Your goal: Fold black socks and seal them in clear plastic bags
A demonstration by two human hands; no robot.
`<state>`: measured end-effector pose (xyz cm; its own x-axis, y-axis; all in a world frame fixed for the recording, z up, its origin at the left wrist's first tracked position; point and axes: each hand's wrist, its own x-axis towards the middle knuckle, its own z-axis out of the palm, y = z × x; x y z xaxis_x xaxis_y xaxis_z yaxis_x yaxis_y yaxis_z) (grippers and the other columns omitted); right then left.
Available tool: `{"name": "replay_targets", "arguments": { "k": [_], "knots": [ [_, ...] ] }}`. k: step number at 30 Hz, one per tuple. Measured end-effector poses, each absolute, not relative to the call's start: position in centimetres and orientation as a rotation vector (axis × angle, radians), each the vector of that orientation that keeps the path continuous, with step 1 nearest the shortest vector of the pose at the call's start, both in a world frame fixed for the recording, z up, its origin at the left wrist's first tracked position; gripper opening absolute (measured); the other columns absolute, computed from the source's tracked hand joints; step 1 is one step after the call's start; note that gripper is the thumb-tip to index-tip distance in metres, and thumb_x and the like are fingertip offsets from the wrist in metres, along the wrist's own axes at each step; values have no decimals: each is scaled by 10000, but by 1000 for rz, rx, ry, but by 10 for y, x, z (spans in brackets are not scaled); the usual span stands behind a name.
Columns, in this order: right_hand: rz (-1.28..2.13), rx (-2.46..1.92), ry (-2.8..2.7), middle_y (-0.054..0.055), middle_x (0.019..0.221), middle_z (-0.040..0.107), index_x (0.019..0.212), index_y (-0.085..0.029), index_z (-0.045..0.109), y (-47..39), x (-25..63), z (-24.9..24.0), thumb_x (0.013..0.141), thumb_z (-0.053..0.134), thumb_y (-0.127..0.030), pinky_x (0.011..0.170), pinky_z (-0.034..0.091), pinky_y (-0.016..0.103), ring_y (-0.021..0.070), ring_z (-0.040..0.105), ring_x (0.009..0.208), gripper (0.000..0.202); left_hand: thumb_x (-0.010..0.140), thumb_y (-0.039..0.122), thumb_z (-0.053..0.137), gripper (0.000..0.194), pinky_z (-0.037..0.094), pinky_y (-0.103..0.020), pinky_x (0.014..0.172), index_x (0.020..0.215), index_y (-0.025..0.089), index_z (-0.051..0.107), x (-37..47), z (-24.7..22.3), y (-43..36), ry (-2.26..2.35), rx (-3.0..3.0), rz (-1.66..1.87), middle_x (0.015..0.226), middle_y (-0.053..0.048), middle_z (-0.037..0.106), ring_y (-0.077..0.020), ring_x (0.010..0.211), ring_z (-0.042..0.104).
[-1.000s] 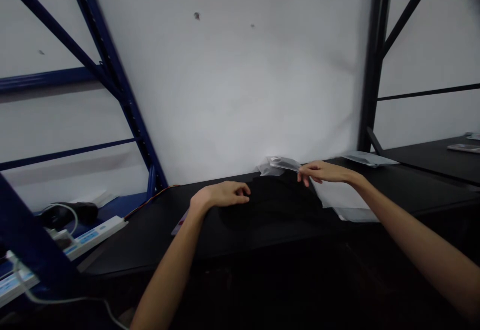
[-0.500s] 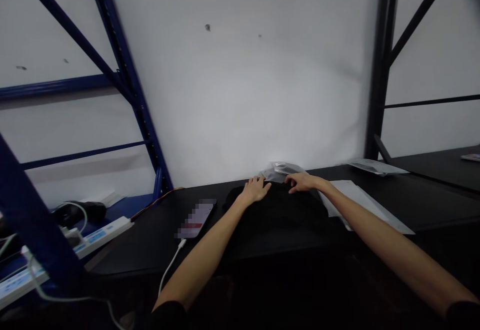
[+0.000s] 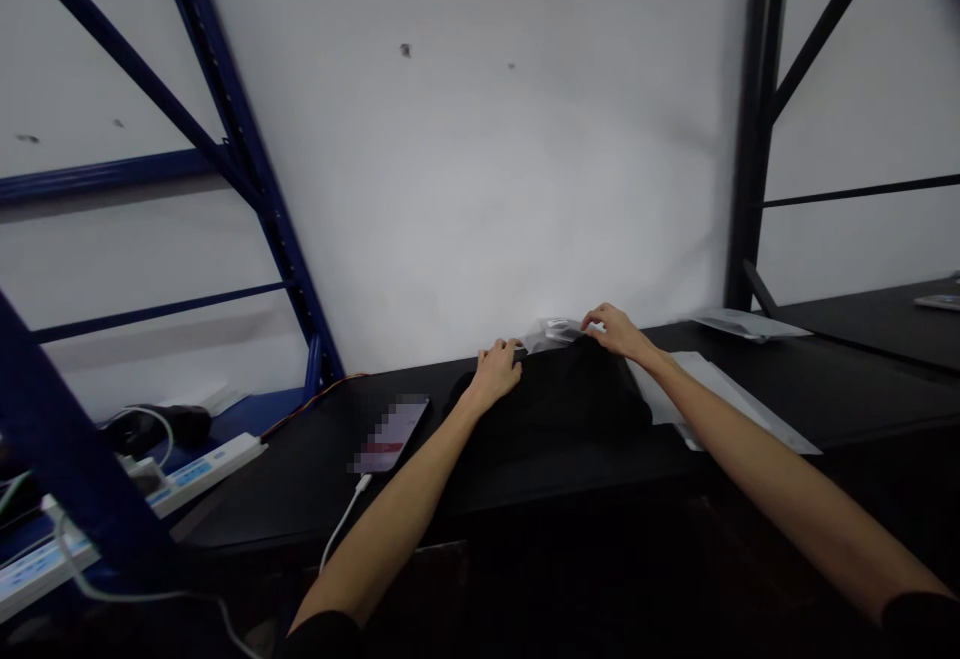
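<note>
A black cloth item (image 3: 562, 399), perhaps a folded garment, lies on the black table; its exact kind is hard to make out against the dark surface. At its far right corner my right hand (image 3: 615, 329) pinches the fabric and holds it slightly raised. My left hand (image 3: 495, 374) has its fingers curled on the far left edge of the cloth, which rises between the two hands. Just behind the cloth, against the wall, sits a clear plastic bag (image 3: 553, 332), partly covered by it.
Left of the cloth lies a phone (image 3: 394, 434) with a white charging cable (image 3: 345, 524). White plastic bags (image 3: 720, 394) lie to the right, another clear packet (image 3: 750, 324) behind them. A power strip (image 3: 202, 469) and blue rack post (image 3: 262, 179) stand at left.
My right hand has moved up and slightly away, lifting the cloth's far right corner. My left hand has shifted slightly left, its fingers now more curled.
</note>
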<state>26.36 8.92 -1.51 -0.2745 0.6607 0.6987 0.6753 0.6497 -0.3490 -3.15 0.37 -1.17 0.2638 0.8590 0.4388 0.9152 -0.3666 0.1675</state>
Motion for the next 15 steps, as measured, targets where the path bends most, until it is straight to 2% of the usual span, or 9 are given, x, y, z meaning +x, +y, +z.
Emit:
{"name": "replay_targets", "arguments": {
  "k": [3, 7, 10, 12, 15],
  "knots": [
    [-84, -956, -1936, 115, 1046, 671, 934, -214, 766, 73, 266, -3, 905, 630, -312, 995, 488, 461, 279, 622, 1042, 169, 989, 279, 494, 315, 360, -477, 1101, 1284, 250, 599, -23, -5, -5, -1549, -2399, -846, 1249, -100, 604, -266, 1223, 566],
    [239, -812, -2168, 85, 1135, 718, 1095, -242, 750, 52, 258, 5, 974, 549, -486, 957, 524, 420, 254, 651, 1047, 338, 1042, 434, 437, 347, 360, -483, 1125, 1316, 304, 605, -5, -15, -12, -1267, -2634, -734, 1355, -67, 583, -262, 1293, 515],
    [310, -896, -2493, 84, 1213, 713, 1161, -268, 749, 52, 253, -9, 895, 677, -484, 1018, 505, 441, 276, 651, 1123, 351, 1042, 555, 390, 488, 314, -545, 1169, 1440, 304, 519, 6, -35, -12, -1282, -2769, -493, 1491, -93, 504, -296, 1404, 433],
    [326, -986, -2632, 88, 1231, 711, 1168, -274, 751, 58, 254, -19, 845, 741, -461, 992, 526, 444, 291, 658, 1125, 373, 1039, 622, 334, 571, 260, -585, 1197, 1506, 314, 452, 9, -45, -11, -1303, -2850, -353, 1575, -106, 428, -316, 1486, 342],
    [419, -989, -2670, 78, 1152, 743, 1111, -274, 761, 65, 259, -23, 880, 704, -457, 918, 552, 427, 279, 684, 1036, 301, 1034, 660, 289, 619, 224, -601, 1212, 1544, 330, 409, 9, -51, -12, -1297, -2903, -253, 1623, -110, 367, -323, 1527, 284]
  ]
}}
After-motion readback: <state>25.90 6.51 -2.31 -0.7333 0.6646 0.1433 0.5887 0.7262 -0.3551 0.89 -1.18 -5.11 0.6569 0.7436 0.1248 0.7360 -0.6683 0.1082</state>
